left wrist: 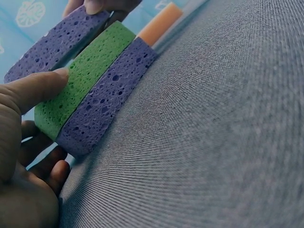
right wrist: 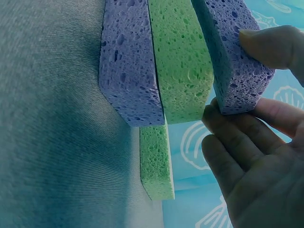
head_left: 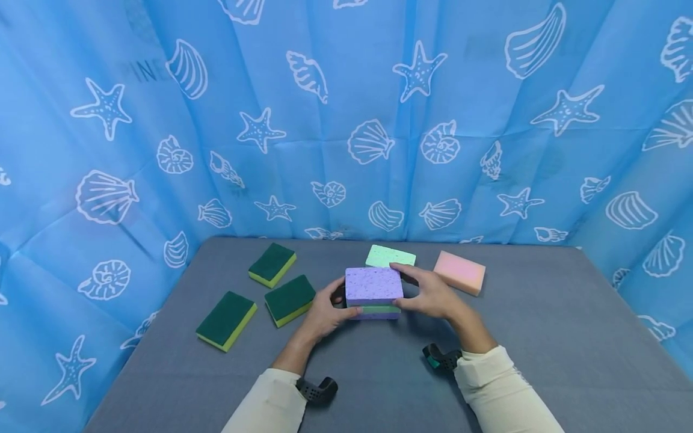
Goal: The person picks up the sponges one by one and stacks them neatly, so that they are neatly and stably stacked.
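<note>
My right hand (head_left: 430,293) grips a purple sponge (head_left: 373,284) by its right end, thumb on the near side and fingers behind. This sponge is held over a green sponge (left wrist: 88,78), with a narrow gap showing between them in both wrist views. Under the green one lies a second purple sponge (right wrist: 128,66), flat on the grey tabletop. At the stack's left end is my left hand (head_left: 325,313), its thumb on the green sponge's near side and its other fingers curled round the far side, partly hidden.
Another light green sponge (head_left: 391,255) lies behind the stack, and a pink-orange sponge (head_left: 459,272) lies to its right. Dark green and yellow scouring sponges (head_left: 226,320) lie on the left. A blue shell-print curtain (head_left: 335,150) hangs behind the grey table (head_left: 541,337).
</note>
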Available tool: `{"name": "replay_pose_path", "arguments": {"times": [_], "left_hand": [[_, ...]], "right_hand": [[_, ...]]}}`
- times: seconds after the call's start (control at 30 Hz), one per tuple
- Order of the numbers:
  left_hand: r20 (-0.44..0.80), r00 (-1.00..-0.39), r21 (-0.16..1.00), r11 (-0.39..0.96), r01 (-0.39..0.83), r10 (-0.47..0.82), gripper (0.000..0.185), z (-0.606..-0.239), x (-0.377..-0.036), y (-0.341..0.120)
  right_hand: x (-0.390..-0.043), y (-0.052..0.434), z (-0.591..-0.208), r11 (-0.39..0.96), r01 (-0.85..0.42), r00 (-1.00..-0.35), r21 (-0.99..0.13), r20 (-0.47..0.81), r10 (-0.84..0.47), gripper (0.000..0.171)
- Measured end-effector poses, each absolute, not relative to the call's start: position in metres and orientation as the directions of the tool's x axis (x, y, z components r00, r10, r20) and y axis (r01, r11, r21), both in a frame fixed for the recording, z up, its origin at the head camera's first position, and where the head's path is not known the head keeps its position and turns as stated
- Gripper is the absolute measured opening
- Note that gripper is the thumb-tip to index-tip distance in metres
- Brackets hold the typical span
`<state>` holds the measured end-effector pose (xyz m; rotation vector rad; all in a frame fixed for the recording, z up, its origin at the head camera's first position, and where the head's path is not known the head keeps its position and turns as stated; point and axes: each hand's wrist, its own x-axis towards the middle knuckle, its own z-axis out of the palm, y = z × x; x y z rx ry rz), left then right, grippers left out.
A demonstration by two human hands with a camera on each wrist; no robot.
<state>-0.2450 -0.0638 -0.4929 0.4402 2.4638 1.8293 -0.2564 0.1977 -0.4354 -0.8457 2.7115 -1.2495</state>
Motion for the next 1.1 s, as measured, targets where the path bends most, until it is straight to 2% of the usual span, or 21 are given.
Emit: {"name": "replay_pose_path", "arguments": {"times": [1.1], "left_hand": [[0.083,-0.966,0.949,0.276,0.151,0.243,0.082,-0.4917,-0.2433,-0.0646]], "right_hand": [[-0.2560,0.1982,-0.4400,0.574,-0.436,-0.858,-0.693,0.129,-0.497,0.078]]}}
